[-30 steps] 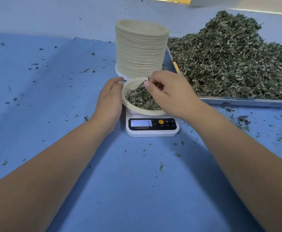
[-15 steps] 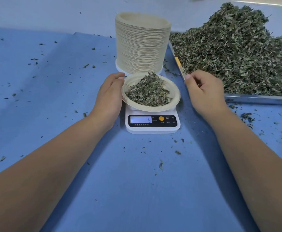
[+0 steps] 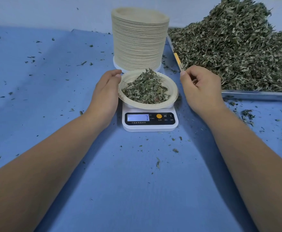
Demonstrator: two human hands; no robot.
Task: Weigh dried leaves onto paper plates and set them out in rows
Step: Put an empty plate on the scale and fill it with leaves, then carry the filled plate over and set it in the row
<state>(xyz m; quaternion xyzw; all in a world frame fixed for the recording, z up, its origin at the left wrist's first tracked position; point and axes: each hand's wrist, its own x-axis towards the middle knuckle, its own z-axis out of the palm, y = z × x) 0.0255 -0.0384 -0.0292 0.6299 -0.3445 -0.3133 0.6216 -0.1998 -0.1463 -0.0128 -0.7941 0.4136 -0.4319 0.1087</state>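
While peering down at the digital kitchen scale, finds the paper plate sitting on top, mounded with dried leaves. Shows 7 on the display. Lays the left hand, fingers pressed together, against the plate's left rim. Hovers the right hand just right, apart, fingers curled, pinching leaf scraps. Farther back, stacked paper plates; far right, leaf pile on a metal tray.

Single camera here, worn on the head, tilting forward and down along both forearms, close in: scale between left hand and right hand, plate stack just beyond them, leaf heap past the right hand.
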